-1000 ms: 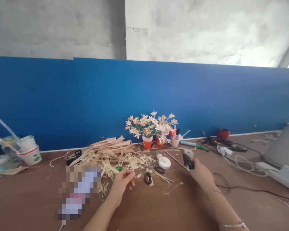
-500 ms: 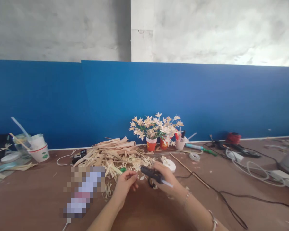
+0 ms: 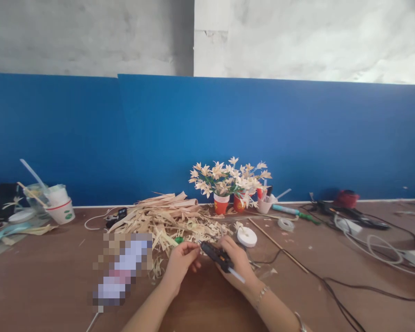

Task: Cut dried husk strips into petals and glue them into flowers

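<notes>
My right hand (image 3: 238, 263) is wrapped round a black glue gun (image 3: 217, 256) with a clear stick poking out of its back, its nozzle aimed left at my left hand (image 3: 181, 260). The fingers of my left hand are pinched together on something small that I cannot make out, right at the nozzle tip. Both hands hover over the brown table (image 3: 207, 299), just in front of a pile of dried straw strips (image 3: 166, 220). The gun's black cord (image 3: 318, 282) trails off to the right.
Paper cups holding straw flowers (image 3: 230, 180) stand by the blue back panel (image 3: 207, 138). A white tape roll (image 3: 246, 236), a thin wooden stick (image 3: 278, 246), cables and a power strip (image 3: 363, 230) lie right. Cups (image 3: 57, 210) sit far left; a blurred patch (image 3: 121, 267) lies near left.
My right hand has come from the right side of the table with the glue gun and brought its nozzle up to my pinched left hand. The view has shifted slightly.
</notes>
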Available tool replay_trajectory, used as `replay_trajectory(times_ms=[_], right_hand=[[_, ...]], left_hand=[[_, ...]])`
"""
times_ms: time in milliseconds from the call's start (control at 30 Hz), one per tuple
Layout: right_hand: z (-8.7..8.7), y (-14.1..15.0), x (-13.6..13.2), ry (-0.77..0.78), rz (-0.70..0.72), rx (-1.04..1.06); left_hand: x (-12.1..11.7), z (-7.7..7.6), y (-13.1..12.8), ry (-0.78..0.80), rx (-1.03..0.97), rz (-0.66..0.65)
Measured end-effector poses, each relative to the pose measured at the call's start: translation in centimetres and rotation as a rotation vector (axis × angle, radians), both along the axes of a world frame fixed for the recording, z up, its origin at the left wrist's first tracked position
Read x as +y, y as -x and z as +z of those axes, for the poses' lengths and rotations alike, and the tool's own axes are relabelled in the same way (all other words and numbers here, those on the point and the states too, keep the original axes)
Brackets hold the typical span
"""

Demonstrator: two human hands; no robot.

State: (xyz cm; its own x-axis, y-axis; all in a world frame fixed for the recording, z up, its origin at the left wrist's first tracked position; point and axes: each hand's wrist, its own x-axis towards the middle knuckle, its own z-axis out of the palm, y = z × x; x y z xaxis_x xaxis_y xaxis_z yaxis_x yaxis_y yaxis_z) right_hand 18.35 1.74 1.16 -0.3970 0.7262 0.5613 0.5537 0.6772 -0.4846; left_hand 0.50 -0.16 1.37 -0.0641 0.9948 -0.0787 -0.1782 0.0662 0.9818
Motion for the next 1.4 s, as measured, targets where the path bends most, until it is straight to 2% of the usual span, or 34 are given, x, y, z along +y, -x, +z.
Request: replay_trajectory(times_ms=[1400], right_hand=[[0.64,0.10,-0.24,0.040,-0.011,-0.055]], left_hand=[[0.06,-0.25,0.08,0.003,-0.006,-0.024]])
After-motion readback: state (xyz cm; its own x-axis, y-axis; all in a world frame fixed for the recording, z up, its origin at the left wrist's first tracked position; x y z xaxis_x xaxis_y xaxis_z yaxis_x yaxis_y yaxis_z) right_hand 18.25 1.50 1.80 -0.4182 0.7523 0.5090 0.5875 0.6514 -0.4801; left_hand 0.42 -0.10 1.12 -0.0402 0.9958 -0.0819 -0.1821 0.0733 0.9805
